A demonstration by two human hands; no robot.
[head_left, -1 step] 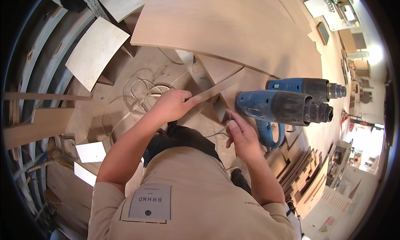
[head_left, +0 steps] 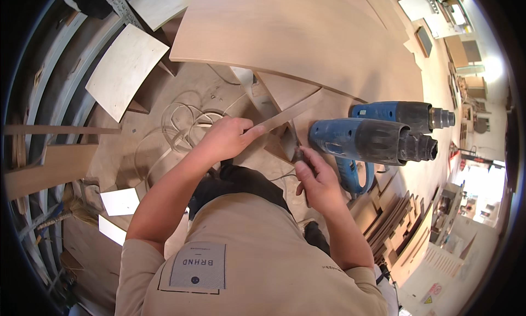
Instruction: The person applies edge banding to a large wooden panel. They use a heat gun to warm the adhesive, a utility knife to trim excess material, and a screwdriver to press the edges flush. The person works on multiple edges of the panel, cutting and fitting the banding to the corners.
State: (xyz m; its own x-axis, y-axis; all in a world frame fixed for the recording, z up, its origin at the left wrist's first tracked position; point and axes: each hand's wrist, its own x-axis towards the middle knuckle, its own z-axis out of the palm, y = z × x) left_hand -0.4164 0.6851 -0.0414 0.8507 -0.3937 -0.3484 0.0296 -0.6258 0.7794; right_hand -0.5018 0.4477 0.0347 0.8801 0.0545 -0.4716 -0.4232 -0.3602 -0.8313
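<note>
My left hand (head_left: pixel 230 138) is closed with thumb and fingers on one end of a thin, flat, light-brown strip (head_left: pixel 290 109). The strip slants up and right, its far end below the edge of a large board (head_left: pixel 296 31). In my right hand (head_left: pixel 320 181) is a slim dark-handled tool (head_left: pixel 298 154), its narrow metal end pointing up at the strip's lower edge. Whether that end touches the strip I cannot tell; its exact kind is unclear too. Just right of the strip sits a blue heat gun (head_left: pixel 337 138) with a black front, and a second heat gun (head_left: pixel 378 112) lies behind it.
Loops of pale strip (head_left: pixel 183 127) lie on the floor to the left. Beyond them stand a white panel (head_left: pixel 129 69) and grey metal rails (head_left: pixel 46 86). Several board offcuts (head_left: pixel 397 228) are stacked at lower right. Angled panels (head_left: pixel 285 88) show beneath the large board's edge.
The tool in my right hand has shifted up and left, so its narrow end now shows near the strip. My left hand and the strip have stayed in place.
</note>
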